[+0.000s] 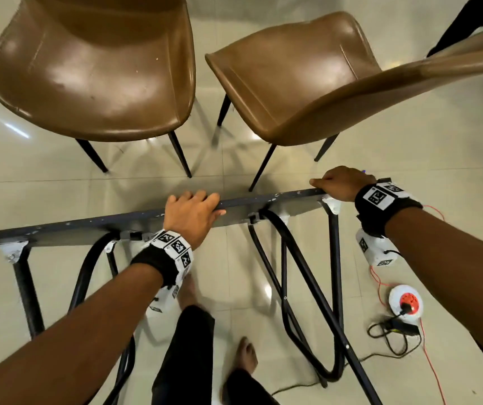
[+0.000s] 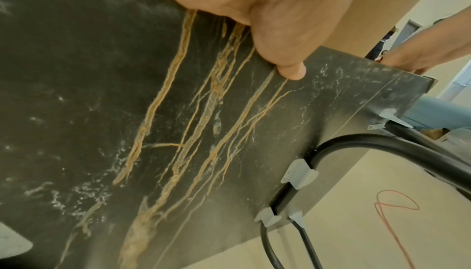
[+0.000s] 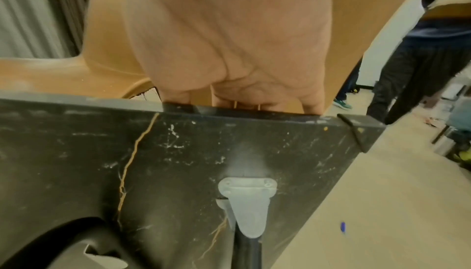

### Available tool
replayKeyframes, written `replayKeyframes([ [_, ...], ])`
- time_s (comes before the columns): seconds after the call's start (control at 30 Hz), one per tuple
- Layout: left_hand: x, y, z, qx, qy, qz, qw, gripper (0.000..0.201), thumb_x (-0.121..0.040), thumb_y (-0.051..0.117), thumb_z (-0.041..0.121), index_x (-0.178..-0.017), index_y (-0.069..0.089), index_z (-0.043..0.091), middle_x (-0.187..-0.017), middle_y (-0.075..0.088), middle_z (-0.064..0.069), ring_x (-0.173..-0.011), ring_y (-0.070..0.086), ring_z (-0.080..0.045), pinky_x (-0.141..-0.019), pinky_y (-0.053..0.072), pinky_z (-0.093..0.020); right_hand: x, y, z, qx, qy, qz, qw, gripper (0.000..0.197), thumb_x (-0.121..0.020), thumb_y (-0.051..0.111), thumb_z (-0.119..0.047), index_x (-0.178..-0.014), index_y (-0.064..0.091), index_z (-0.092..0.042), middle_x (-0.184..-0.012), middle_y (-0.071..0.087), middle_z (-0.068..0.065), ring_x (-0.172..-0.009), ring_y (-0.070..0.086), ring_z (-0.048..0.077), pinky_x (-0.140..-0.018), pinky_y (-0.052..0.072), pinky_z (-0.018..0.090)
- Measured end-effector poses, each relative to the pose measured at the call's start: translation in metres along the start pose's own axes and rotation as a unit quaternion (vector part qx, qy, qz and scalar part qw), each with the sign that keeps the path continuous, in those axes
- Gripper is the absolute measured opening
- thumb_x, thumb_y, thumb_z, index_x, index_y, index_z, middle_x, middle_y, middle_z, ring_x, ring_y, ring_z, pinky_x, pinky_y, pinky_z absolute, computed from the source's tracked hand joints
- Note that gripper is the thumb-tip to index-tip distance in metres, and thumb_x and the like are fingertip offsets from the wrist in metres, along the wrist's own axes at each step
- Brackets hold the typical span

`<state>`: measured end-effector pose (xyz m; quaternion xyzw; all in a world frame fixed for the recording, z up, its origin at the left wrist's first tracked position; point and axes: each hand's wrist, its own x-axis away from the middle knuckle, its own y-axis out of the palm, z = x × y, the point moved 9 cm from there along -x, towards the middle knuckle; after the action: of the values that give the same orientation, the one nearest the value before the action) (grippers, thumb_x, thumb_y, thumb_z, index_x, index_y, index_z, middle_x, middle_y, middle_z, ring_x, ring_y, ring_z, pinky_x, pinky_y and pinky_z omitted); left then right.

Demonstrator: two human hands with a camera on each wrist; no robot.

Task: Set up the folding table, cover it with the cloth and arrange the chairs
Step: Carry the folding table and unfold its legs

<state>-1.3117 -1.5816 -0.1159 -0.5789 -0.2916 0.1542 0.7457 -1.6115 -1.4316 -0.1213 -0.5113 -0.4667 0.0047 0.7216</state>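
- The folding table (image 1: 88, 226), standing on edge near the two chairs (image 1: 94, 71), is being gripped by the left hand (image 1: 190, 217), fingers curled over its rim.
- The right hand (image 1: 341, 184) is being wrapped over the right corner.
- Tipping is being risked; unfolded legs (image 1: 310, 276) may swing.
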Motion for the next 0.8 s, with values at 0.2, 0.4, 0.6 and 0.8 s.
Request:
replayKeyframes([
  [0.2,0.011,0.002,0.001,0.009,0.035,-0.017,0.999,0.024,-0.093,0.069,0.041,-0.1,0.066,0.019,-0.089,0.071,-0.004,-0.08,0.063,-0.036,-0.065,0.045,-0.043,0.02,0.012,-0.012,-0.036,-0.023,0.102,0.994,0.057,-0.095,0.029,-0.073,-0.094,0.066,-0.03,-0.089,0.07,-0.005,-0.101,0.066,0.028,-0.097,0.037,0.043],
  [0.4,0.001,0.012,0.001,0.011,0.073,-0.15,0.986,0.037,-0.106,0.037,0.052,-0.13,0.049,0.026,-0.126,0.059,-0.001,-0.116,0.057,-0.031,-0.09,0.045,-0.046,0.012,0.017,-0.017,-0.018,0.033,0.082,0.996,0.062,-0.089,0.034,-0.083,-0.109,0.068,-0.036,-0.107,0.074,-0.011,-0.11,0.064,0.026,-0.103,0.03,0.047],
  [0.6,0.03,0.005,-0.053,0.076,0.055,-0.18,0.979,0.079,-0.084,0.009,0.082,-0.117,0.058,0.03,-0.11,0.066,0.003,-0.104,0.064,-0.025,-0.084,0.05,-0.039,0.01,0.027,-0.01,-0.013,0.05,0.008,0.999,0.041,-0.096,0.041,-0.067,-0.104,0.066,-0.036,-0.11,0.07,-0.002,-0.111,0.06,0.03,-0.106,0.032,0.05],
  [0.8,0.085,-0.007,-0.215,0.113,-0.128,-0.224,0.96,0.073,-0.08,0.018,0.082,-0.097,0.065,0.028,-0.093,0.071,0.0,-0.091,0.068,-0.028,-0.071,0.042,-0.033,-0.013,0.028,0.012,0.003,0.038,-0.102,0.994,0.04,-0.089,0.048,-0.068,-0.101,0.066,-0.034,-0.118,0.065,0.005,-0.113,0.058,0.036,-0.105,0.042,0.052],
])
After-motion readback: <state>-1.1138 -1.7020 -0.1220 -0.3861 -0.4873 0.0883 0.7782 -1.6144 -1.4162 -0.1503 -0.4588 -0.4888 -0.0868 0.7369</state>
